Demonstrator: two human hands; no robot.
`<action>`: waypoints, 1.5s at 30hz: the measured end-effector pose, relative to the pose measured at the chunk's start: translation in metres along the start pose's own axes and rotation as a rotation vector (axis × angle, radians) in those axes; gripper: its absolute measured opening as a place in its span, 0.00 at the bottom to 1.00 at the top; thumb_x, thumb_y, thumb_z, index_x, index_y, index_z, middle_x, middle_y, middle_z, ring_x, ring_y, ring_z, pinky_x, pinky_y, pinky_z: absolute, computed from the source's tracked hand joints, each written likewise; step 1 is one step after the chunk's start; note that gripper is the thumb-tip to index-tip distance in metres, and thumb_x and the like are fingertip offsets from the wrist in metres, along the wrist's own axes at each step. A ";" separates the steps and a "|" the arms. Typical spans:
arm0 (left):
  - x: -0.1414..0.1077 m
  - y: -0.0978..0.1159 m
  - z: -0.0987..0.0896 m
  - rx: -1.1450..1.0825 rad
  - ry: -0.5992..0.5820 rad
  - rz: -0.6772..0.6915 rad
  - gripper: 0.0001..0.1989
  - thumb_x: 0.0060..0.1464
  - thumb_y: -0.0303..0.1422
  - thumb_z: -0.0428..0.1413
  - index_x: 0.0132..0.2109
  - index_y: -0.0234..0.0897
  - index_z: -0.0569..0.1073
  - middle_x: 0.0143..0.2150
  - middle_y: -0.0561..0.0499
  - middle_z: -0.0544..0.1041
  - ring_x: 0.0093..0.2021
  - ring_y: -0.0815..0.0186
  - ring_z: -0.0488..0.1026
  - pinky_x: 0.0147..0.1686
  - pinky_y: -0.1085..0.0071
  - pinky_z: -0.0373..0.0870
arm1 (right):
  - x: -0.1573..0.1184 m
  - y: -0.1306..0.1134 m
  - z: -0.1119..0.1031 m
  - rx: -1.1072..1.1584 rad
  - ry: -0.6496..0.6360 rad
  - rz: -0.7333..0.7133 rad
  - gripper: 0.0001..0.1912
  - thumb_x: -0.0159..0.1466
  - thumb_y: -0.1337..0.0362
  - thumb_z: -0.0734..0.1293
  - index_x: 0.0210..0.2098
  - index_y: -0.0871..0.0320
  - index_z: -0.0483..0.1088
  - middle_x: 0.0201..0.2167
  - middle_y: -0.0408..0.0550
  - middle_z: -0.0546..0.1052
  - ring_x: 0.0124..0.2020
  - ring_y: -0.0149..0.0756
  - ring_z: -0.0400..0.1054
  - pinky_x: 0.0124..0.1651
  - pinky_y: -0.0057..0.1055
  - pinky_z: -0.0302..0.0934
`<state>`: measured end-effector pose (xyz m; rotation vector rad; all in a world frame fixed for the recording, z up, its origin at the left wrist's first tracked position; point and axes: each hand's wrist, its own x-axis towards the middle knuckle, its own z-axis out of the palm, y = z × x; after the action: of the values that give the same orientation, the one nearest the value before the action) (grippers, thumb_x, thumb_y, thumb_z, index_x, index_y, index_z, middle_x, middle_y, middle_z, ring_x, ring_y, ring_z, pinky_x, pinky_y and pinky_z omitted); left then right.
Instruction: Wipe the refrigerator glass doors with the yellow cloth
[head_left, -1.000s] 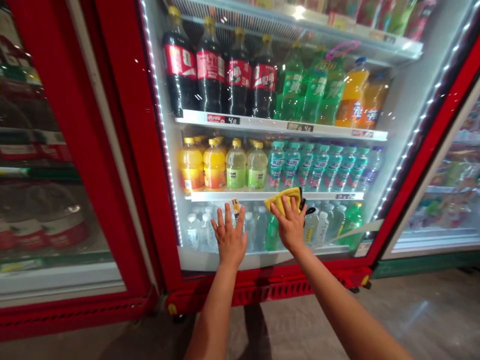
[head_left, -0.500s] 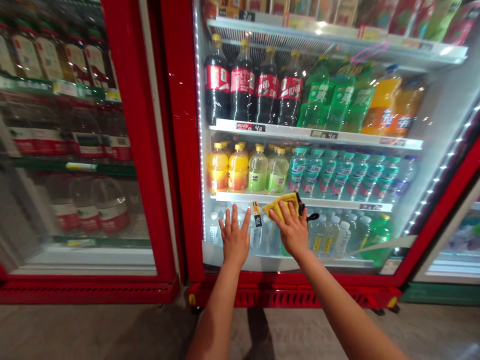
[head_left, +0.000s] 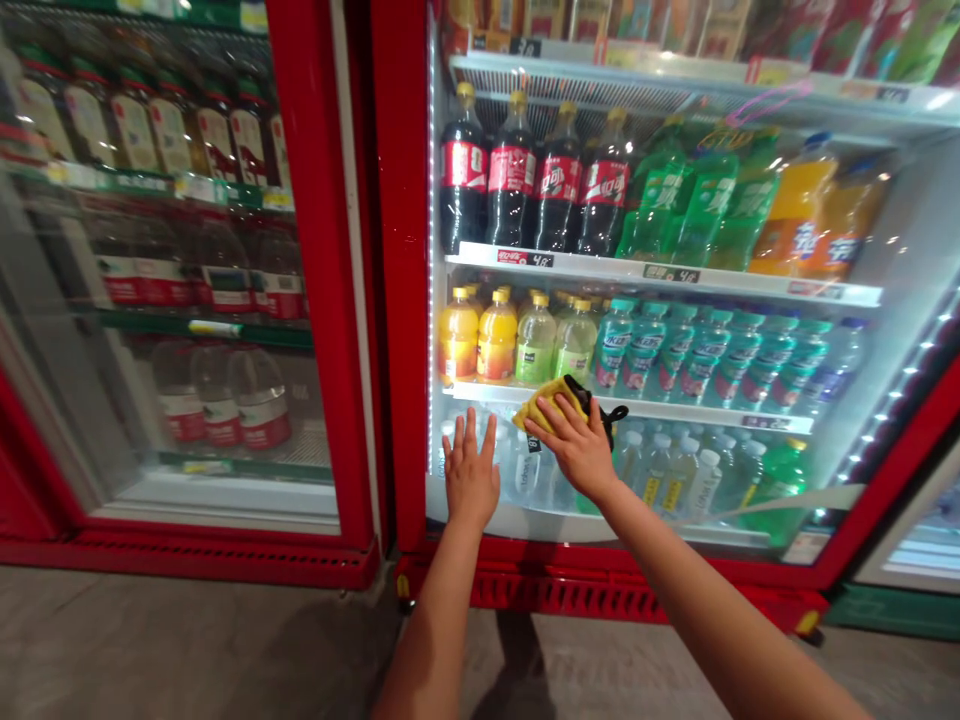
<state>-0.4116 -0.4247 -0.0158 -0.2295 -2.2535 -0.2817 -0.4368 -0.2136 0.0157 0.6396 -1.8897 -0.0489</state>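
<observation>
A yellow cloth (head_left: 553,398) with a black edge and a black loop lies against the glass door of the red-framed fridge (head_left: 401,300). My right hand (head_left: 577,445) presses flat on it, fingers spread toward the upper left. To its left, my left hand (head_left: 472,475) rests on the glass with its fingers apart and holds nothing. A small black price tag (head_left: 534,443) shows just below the cloth, partly covered. Clear bottles (head_left: 705,480) stand behind the glass on the lowest shelf.
Cola bottles (head_left: 512,180), green bottles and juice bottles (head_left: 497,335) fill the shelves behind the glass. A second red-framed fridge (head_left: 315,300) stands at the left. A pale strip (head_left: 817,497) crosses the lower right of the door. Grey floor (head_left: 225,640) lies below.
The view has shifted, so the fridges appear further right. Relative to the door, my right hand and the cloth have moved left, over the price tag's upper part. My left hand is also nearer the door's left edge.
</observation>
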 end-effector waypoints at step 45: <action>-0.002 -0.067 -0.055 0.095 0.127 -0.250 0.39 0.59 0.23 0.51 0.75 0.28 0.51 0.77 0.36 0.48 0.78 0.52 0.41 0.74 0.48 0.48 | 0.171 -0.074 0.023 0.113 0.043 -0.266 0.25 0.73 0.67 0.63 0.67 0.43 0.65 0.73 0.42 0.61 0.75 0.45 0.51 0.75 0.53 0.42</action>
<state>-0.3875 -0.5043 0.0094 0.1191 -2.1625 -0.3110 -0.4721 -0.3602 0.1281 0.9589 -1.7649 -0.0992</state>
